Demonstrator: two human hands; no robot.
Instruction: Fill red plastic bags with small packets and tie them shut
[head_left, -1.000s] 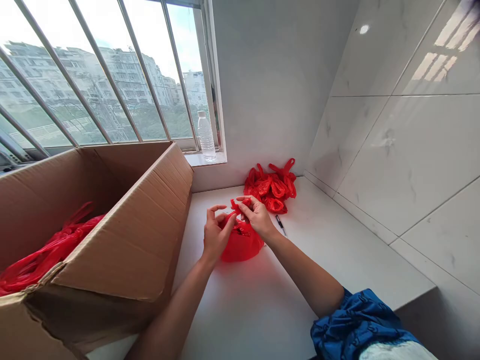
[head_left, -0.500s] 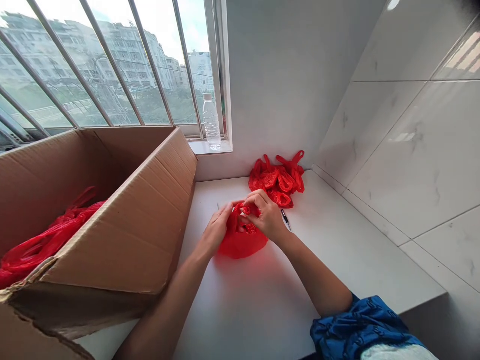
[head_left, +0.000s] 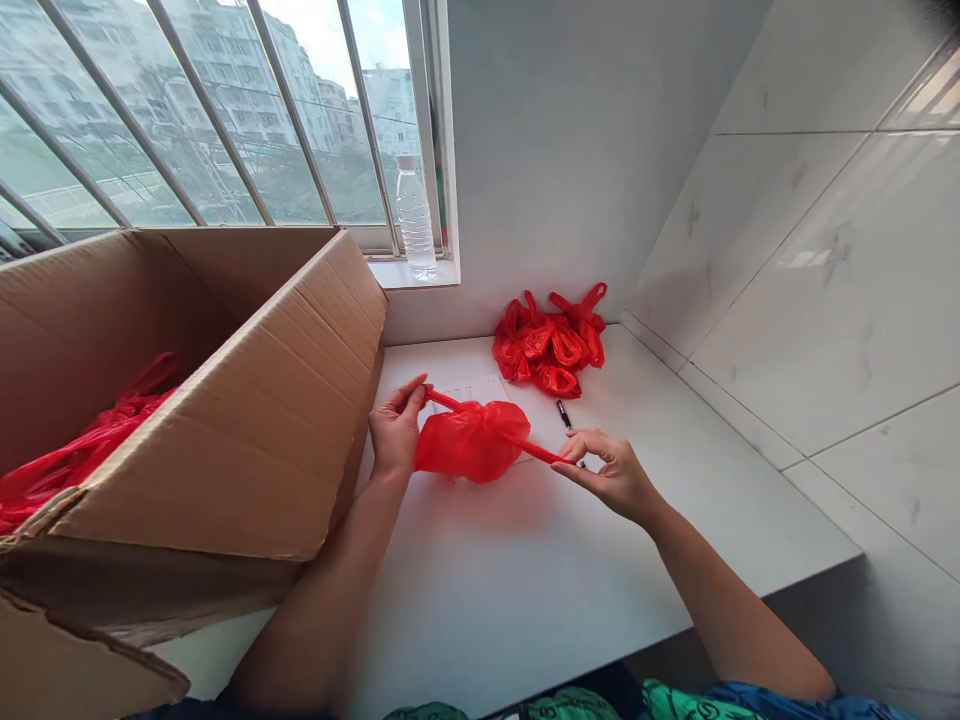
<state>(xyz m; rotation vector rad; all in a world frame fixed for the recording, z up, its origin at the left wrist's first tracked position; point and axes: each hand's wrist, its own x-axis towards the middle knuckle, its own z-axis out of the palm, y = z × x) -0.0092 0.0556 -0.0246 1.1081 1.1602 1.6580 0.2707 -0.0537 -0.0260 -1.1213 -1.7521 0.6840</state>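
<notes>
Hands had moved apart since the earlier frames: left hand point(head_left: 394, 430) and right hand point(head_left: 611, 475), bunched together over the bag point(head_left: 469, 440) before, now sat at opposite ends of it, with its handles drawn out taut. Camera had also tipped down a bit.

Box point(head_left: 225, 430), big open cardboard, stood on the left of the counter point(head_left: 525, 600). Loose bags point(head_left: 82, 450), red, lay inside it, and I couldn't tell if any were knotted. Pile point(head_left: 551, 345) of small knotted red bags lay at the back of the counter by the wall corner, well apart from both hands.

Bag sat on the counter between the hands, just beside the box's near corner. It bulged, its mouth was gathered shut, and it lay partly over a sheet point(head_left: 480, 388) of paper. Bottle point(head_left: 415, 220) stood upright on the sill behind.

Left grip: thumb and fingers pinched the left handle point(head_left: 442, 400). Right grip: thumb and forefinger pinched the end of the right handle point(head_left: 536, 450), other fingers spread. Pen point(head_left: 564, 413) lay between bag and pile, untouched.

Progress, my read: the pile counted as done. This bag looked mid-tie, with the knot being cinched, though how tight I couldn't tell. The box's bags were probably still left.
</notes>
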